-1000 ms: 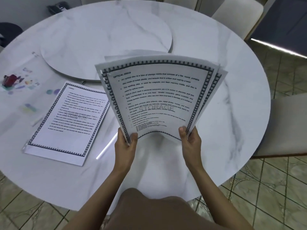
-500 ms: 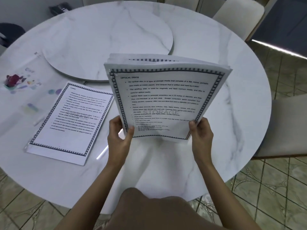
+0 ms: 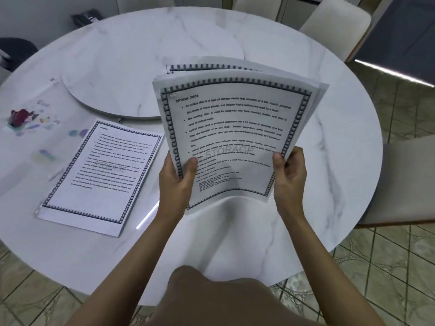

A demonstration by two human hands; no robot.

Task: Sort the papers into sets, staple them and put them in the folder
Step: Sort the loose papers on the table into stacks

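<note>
I hold the sheaf of papers [image 3: 235,128] up off the table [image 3: 329,184], tilted toward me. My left grip [image 3: 175,182] pinches its left edge, thumb on the front page. My right grip [image 3: 290,177] pinches the right edge in the same way, its fingers curled behind. The front page is headed "OPTICAL DISCS" and bows between the two holds. Back sheets peek out past its top and right edges, so the edges are not squared. The sheaf's bottom edge hangs free above bare marble near me, and to its right the table lies open as far as the rim, with a chair [image 3: 412,182] just beyond it. To my left a second set of pages [image 3: 101,175] lies flat near the table's front edge, apart from my left wrist. Its far corner comes close to the rim of the round turntable [image 3: 141,67]. Compared with half a second ago, both holds have slid higher up the side edges, leaving more of the bottom loose, and the back sheets stand out further at the top. The flat set has not moved.
</note>
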